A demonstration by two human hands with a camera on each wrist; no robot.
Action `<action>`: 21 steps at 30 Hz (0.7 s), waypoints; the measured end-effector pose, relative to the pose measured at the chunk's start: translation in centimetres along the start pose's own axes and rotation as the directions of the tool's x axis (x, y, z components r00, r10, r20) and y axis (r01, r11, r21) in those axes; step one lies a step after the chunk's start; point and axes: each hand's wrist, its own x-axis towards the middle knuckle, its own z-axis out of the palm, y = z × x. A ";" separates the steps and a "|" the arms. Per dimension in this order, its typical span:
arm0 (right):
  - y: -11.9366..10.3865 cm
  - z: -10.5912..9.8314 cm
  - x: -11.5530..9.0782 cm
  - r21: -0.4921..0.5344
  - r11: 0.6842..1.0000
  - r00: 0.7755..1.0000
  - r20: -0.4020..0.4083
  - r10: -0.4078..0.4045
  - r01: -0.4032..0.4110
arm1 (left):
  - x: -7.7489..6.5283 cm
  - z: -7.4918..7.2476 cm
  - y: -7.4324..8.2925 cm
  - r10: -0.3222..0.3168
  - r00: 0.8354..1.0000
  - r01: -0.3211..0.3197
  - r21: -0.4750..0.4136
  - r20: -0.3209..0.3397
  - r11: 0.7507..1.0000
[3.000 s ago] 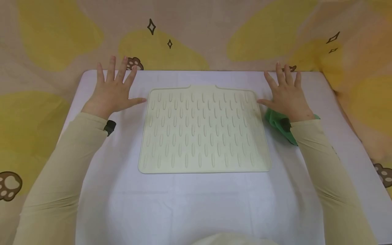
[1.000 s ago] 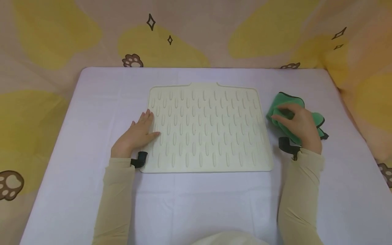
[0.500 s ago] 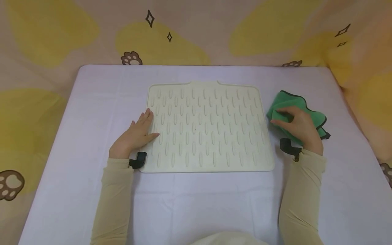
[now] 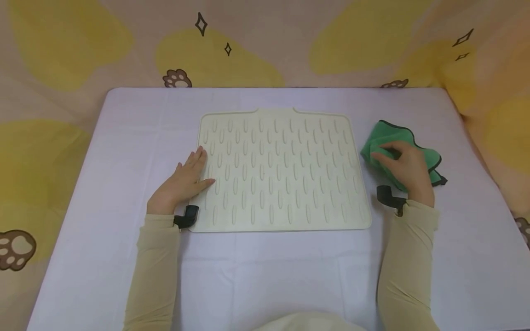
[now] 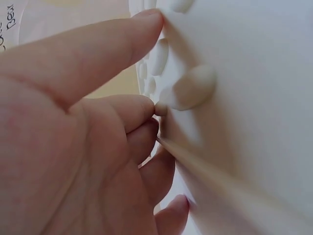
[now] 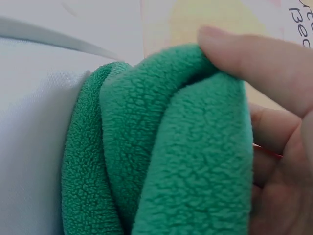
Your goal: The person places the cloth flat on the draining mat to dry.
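Green cloth point(image 4: 389, 132): soft and fleecy, with a dark trim; lying in loose folds at the right of the head view, somewhat above mid-height, near the right edge of the cream mat point(image 4: 273, 170); in the right wrist view, filling the middle and the lower part with thick folds.
Right hand point(image 4: 409, 170): pinching a fold of the green cloth between thumb and fingers; well apart from the left hand point(image 4: 179, 183).
Left hand: resting on the left edge of the cream mat, left of centre in the head view; with fingers extended toward the upper right and thumb out to the right, upon the ridges. Strength of the pressure: cannot tell.
Cream mat: lying flat in the centre of the head view, between both hands; with rows of narrow oval ridges, rounded corners and a tab at the middle of the upper edge.
White tablecloth point(image 4: 269, 276): spread under the cream mat and the green cloth, lightly creased in the lower middle.
Beige sleeves point(image 4: 155, 266): entering from the lower left and lower right, reaching to the wrists.
Black wrist pieces point(image 4: 188, 217): one at each wrist, on the inner side.
Pink-and-yellow backdrop point(image 4: 256, 18): along the top and both sides, with paw prints point(image 4: 177, 79) and star outlines point(image 4: 201, 25).
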 end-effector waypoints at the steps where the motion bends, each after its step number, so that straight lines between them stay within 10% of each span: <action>1: 0.0 0.0 0.0 -0.005 1.000 1.000 -0.016 -0.003 0.003 | 0.0 0.0 0.0 0.001 1.000 -0.001 -0.004 0.001 1.000; 21: 0.0 0.2 0.3 -0.031 0.999 0.998 -0.059 -0.026 0.024 | 0.3 0.3 0.1 -0.010 1.000 0.010 0.034 -0.015 0.999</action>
